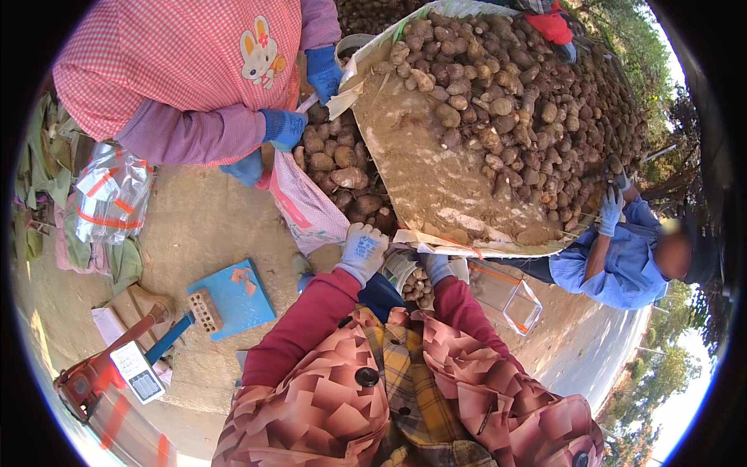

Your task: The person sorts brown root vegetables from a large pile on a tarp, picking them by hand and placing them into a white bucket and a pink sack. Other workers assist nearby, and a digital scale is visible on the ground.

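Note:
My left hand (363,250), in a pale grey work glove, grips the rim of a pink-and-white woven sack (312,204). Brown taro corms (344,157) fill the sack's wide mouth. My right hand (436,266), also gloved, is at the near edge of a raised sorting sheet (402,175); its fingers are hidden under that edge, so its hold cannot be told. A large heap of taro corms (525,111) lies on the sheet. Opposite, a co-worker's blue-gloved hands (286,128) hold the sack's far rim. Below the sheet, between my hands, stands a bucket (402,268) with small corms.
A blue platform scale (245,298) with a perforated brick on it stands at the lower left. Packs of clear plastic bags (114,195) lie farther left. A co-worker in a blue shirt (618,257) handles corms at the right. A clear bin with orange tape (513,303) is near my right arm.

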Available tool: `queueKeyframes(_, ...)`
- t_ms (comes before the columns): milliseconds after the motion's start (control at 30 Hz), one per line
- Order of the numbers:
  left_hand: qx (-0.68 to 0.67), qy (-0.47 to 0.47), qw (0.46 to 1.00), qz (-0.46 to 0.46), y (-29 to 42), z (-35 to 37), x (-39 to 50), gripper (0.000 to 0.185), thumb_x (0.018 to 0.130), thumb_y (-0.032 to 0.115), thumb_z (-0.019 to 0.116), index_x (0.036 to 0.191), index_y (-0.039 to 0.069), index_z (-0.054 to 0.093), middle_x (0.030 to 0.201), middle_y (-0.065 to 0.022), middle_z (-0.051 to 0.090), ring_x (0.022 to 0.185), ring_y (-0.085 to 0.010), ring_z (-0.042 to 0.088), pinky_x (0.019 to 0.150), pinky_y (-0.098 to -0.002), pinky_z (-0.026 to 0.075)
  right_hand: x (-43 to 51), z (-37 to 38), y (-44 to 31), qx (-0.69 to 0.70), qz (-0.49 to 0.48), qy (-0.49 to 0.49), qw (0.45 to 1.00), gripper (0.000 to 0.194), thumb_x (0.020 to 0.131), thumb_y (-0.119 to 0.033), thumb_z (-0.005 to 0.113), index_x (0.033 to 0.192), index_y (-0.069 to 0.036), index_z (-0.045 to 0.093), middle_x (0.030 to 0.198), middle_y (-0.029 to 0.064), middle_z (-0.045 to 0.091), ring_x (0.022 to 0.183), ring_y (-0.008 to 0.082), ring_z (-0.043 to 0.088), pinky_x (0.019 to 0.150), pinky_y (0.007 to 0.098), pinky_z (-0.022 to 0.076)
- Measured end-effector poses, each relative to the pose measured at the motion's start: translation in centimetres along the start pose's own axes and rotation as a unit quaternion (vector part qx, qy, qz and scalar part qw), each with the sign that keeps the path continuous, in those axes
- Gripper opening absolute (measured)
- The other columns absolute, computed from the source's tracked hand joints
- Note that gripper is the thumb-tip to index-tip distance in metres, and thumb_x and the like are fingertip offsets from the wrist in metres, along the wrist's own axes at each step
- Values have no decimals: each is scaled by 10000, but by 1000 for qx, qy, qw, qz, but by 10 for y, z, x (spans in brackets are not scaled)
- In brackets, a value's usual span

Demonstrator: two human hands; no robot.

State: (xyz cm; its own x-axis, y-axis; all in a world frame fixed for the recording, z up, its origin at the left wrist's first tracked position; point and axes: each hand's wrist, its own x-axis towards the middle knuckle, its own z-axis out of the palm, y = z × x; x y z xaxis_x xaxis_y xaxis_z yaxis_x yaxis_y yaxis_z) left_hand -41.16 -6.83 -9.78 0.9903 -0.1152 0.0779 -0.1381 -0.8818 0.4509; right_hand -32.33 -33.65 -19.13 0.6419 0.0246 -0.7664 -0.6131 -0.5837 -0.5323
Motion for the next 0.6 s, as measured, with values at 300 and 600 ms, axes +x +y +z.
queueKeyframes(300, -160, 203, 955, -148, -16, -57, -46, 364, 714, 118, 769, 1070, 71, 714, 1137, -136, 685, 1156, -319, 630, 1101, -466, 432, -68, 98, -20, 127, 17, -142, 982, 274, 1077, -317, 613, 1003, -60, 674, 785, 75, 689, 604, 207, 659, 476, 368, 515)
queueKeyframes(600, -507, 123, 831, -193, -38, 36, -102, 334, 882, 282, 768, 1066, 3, 760, 811, -110, 742, 827, -237, 731, 741, -367, 553, -196, 153, -97, -348, -215, -95, 908, 383, 1045, -384, 582, 1066, -26, 717, 930, 272, 722, 901, 420, 732, 787, 509, 530)
